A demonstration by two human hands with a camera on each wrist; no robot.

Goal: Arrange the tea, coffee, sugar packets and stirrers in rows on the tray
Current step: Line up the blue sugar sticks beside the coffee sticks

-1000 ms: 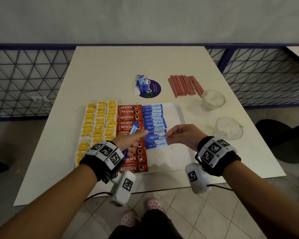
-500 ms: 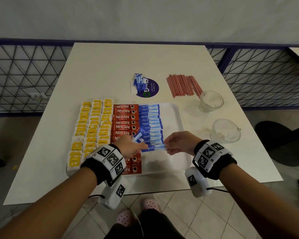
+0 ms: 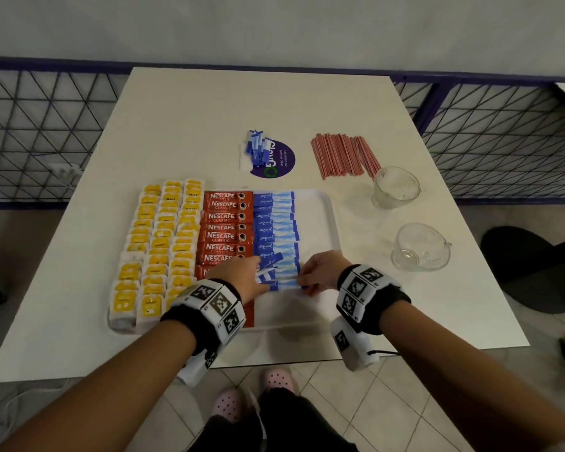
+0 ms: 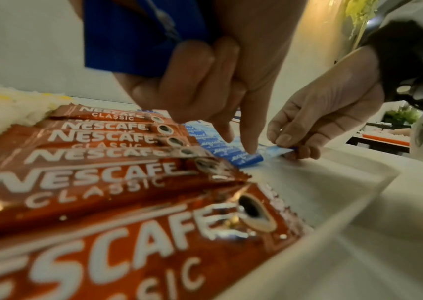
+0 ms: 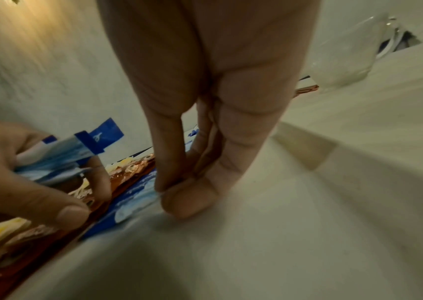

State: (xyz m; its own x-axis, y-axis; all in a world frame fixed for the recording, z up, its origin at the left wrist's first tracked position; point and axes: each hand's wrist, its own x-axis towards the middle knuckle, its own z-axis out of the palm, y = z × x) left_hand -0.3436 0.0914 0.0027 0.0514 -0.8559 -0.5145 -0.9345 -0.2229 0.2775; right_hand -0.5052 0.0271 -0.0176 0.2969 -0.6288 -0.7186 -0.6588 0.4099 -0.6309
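On the white plastic tray, red foil "NESCAFÉ CLASSIC" coffee sticks lie between yellow-tagged tea bags and blue "equal" sugar packets. Right hand pinches the nearest packet's end; left hand grips spare packets, one fingertip pressing that packet. Red stirrers lie on the pale table, beyond the tray's bare right side.

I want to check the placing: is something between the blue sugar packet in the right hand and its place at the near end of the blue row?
Nothing visible blocks it. The right hand pinches the sugar packet already on the tray, against the blue row. The left hand presses its other end with one finger.
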